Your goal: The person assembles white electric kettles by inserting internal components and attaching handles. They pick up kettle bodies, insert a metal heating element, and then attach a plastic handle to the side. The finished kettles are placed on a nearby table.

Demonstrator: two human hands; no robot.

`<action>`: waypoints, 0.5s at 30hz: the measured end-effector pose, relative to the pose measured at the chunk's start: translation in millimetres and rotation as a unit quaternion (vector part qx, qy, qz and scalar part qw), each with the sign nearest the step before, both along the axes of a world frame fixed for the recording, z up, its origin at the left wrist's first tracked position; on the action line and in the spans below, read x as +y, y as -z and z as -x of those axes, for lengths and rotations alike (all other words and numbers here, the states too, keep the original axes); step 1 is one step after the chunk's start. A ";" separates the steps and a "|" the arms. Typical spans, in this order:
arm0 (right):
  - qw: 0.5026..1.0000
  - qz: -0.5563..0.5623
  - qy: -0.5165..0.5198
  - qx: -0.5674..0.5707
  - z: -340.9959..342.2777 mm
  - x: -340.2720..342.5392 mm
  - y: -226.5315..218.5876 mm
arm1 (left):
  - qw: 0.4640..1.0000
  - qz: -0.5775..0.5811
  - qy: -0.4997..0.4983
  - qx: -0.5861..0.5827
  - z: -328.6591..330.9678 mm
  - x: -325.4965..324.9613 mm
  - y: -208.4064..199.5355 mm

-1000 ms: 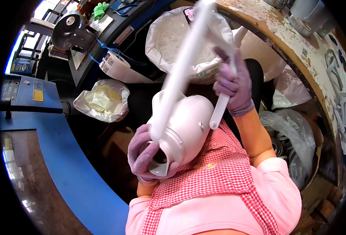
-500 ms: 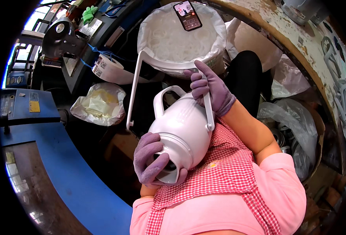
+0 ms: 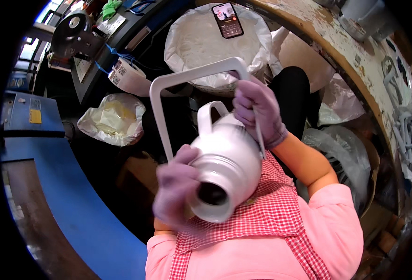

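So, starting at the left, the blue machine (image 3: 75,200) is seen along that edge, and past it a small white bag (image 3: 115,133) is parked near the knee. Next up is the left hand (image 3: 175,186), purple glove, caught in blur right at the left side of the jug's mouth; its fingers look bent, but whether anything is actually pinched by them can't be told. The left leg of the big white handle (image 3: 194,73) drops down to just about that hand, and its lower end can't be made out. The white jug (image 3: 227,161) is laid in the lap against the checked apron (image 3: 250,224), between the two hands, long axis running away from the body, open mouth aimed back at the chest and a bit left. So the mouth is nearer the left hand, the far end nearer the right. A phone (image 3: 228,21) is propped on the lined tub (image 3: 187,44) beyond. Over on the right, the handle's right leg is gripped by the right hand (image 3: 261,109), fingers curled round it, with the leg's tip hanging beside the jug's right flank.
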State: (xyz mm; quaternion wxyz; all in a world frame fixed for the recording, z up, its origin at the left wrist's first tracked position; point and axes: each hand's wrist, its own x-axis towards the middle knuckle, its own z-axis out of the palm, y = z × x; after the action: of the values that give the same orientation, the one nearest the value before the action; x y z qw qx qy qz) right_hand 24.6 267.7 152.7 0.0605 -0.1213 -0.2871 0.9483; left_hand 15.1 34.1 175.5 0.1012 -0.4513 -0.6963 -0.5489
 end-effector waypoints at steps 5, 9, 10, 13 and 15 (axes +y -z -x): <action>0.989 0.136 -0.028 0.048 -37.6 21.8 23.3 | 0.890 0.025 0.155 -0.429 35.4 12.7 24.3; 0.996 0.073 0.047 0.033 -68.6 30.4 27.8 | 0.751 -0.073 0.211 -0.622 24.9 44.4 47.8; 0.996 0.062 0.069 0.010 -76.8 28.8 24.9 | 0.710 -0.108 0.215 -0.662 23.3 49.6 47.7; 0.994 -0.046 0.100 -0.025 -96.8 19.9 26.7 | 0.758 -0.061 0.221 -0.610 14.2 51.7 54.1; 0.985 -0.105 0.124 -0.057 -101.5 21.3 29.4 | 0.792 -0.043 0.197 -0.576 10.6 54.4 49.8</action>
State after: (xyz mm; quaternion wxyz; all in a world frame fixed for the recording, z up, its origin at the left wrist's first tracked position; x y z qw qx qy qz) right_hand 126.1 289.0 123.3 0.1735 -0.2025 -0.3705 0.8897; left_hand 4.4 88.5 125.7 -0.4095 -0.1741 -0.4978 -0.7444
